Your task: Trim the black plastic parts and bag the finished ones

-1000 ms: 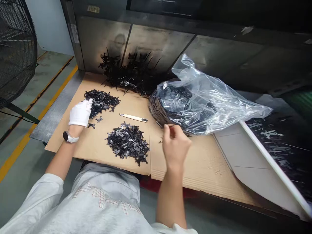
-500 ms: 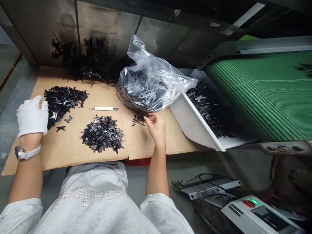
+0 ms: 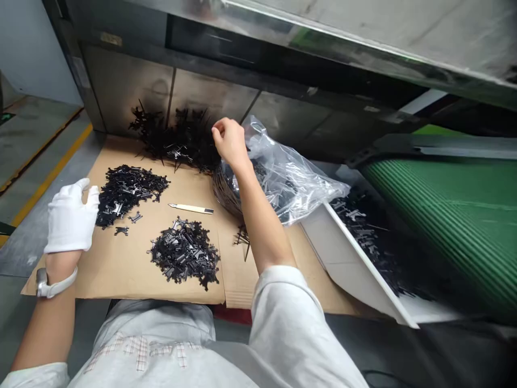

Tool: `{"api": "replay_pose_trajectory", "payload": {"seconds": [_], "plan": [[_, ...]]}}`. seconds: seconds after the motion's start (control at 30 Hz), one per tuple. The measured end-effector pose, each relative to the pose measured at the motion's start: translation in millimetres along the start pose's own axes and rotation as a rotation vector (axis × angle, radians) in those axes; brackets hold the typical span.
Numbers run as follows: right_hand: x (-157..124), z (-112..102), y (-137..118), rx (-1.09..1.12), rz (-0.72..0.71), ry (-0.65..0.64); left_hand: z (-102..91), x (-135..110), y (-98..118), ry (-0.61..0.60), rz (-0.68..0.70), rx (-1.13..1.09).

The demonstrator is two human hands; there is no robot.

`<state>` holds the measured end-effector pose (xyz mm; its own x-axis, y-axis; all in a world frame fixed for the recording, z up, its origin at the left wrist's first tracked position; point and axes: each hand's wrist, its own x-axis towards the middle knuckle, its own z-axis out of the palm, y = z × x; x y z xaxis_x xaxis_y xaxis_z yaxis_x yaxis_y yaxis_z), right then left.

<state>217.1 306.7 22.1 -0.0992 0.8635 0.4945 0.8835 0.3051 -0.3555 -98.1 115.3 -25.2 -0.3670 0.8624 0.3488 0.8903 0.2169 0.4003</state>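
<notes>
My left hand point(image 3: 70, 218), in a white glove, lies flat on the cardboard point(image 3: 121, 269) with its fingers stretched out. It touches the edge of the left heap of small black plastic parts point(image 3: 129, 186). My bare right hand point(image 3: 228, 140) is raised at the back, fingers curled, between the tangled heap of black sprues point(image 3: 173, 137) and the clear plastic bag point(image 3: 294, 178). What its fingers hold, if anything, is hidden. A second heap of black parts point(image 3: 186, 253) lies near the front edge. A few loose sprues point(image 3: 241, 237) lie under my right forearm.
A cream-handled knife point(image 3: 191, 208) lies between the heaps. The bag lines a round basket point(image 3: 221, 188) of black parts. A white chute point(image 3: 355, 269) with more black parts slopes down at the right, below a green conveyor belt point(image 3: 452, 215). A metal wall closes the back.
My right hand has let go of the loose sprues on the cardboard and risen to the back by the bag's top. My left hand stays by the left heap. The camera has swung left.
</notes>
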Motion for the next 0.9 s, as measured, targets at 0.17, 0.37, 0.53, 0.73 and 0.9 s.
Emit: {"api": "replay_pose_trajectory", "payload": {"seconds": [0.17,0.37,0.53,0.73,0.9], "plan": [[58.9,38.7,10.4,-0.033,0.035,-0.222,-8.0,-7.6,-16.3,-0.007,-0.053,0.005],[70.0,22.4,23.4,0.106,0.094,-0.057,-9.2,-7.7,-34.5,-0.034,-0.118,-0.027],[59.4,-17.8,30.4,0.316,-0.001,0.206,-8.2,-9.0,-23.8,-0.019,-0.151,-0.184],[-18.7,-47.9,-31.3,0.658,-0.069,-0.09,1.0,-14.4,25.6,-0.133,-0.094,-0.767],[-72.9,-35.5,-66.2,0.897,0.079,-0.316,25.8,-25.6,73.1,-0.375,-0.1,-1.089]]}}
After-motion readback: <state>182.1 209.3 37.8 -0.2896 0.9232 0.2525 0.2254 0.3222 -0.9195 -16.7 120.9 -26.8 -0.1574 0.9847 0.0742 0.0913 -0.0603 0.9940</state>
